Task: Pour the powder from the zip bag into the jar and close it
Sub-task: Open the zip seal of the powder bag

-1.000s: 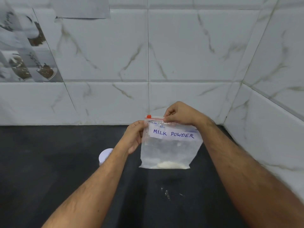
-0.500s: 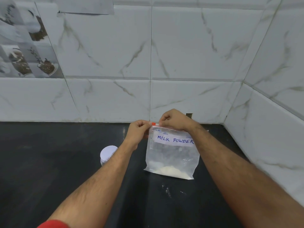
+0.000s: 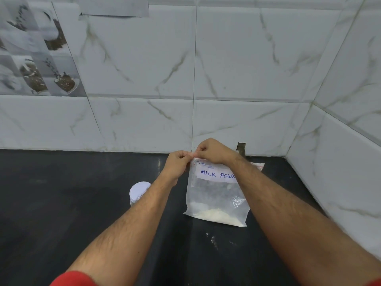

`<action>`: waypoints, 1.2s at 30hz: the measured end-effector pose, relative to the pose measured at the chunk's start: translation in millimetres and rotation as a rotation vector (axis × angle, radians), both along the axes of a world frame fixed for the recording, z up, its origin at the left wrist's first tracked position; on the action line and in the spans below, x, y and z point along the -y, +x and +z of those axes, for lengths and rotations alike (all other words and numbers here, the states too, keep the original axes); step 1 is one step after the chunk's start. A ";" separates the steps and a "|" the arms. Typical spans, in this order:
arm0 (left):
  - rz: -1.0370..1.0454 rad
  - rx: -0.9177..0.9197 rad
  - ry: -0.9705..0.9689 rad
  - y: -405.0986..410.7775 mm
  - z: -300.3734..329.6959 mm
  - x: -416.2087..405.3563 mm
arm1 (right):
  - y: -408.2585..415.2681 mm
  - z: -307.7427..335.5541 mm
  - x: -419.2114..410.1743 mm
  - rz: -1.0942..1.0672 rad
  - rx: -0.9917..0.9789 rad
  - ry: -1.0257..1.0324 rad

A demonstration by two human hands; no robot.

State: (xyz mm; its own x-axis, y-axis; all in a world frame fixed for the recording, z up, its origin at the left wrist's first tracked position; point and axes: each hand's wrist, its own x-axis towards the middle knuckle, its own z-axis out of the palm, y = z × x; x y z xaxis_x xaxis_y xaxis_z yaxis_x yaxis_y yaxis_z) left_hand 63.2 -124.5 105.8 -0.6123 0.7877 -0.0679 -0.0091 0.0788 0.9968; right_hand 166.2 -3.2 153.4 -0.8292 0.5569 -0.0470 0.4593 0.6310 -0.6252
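The zip bag (image 3: 216, 195) is pinched at its top left corner by the left hand (image 3: 177, 162) and right hand (image 3: 212, 150), near the counter's (image 3: 61, 193) back edge; the jar (image 3: 138, 192) is left beside it.

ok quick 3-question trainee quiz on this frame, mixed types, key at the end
1. True or false: the zip bag lies flat on the counter.
2. The powder sits: A) at the bag's top, B) at the bag's bottom, C) spilled in a heap beside the jar.
3. Fill in: the left hand and right hand both pinch the bag's top ____ corner.

Key:
1. False; it is held upright by its top edge.
2. B
3. left
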 end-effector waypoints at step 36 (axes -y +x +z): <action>0.122 -0.162 -0.135 -20.6 -9.1 -16.1 | 58.8 -4.4 -29.3 -0.139 0.005 0.123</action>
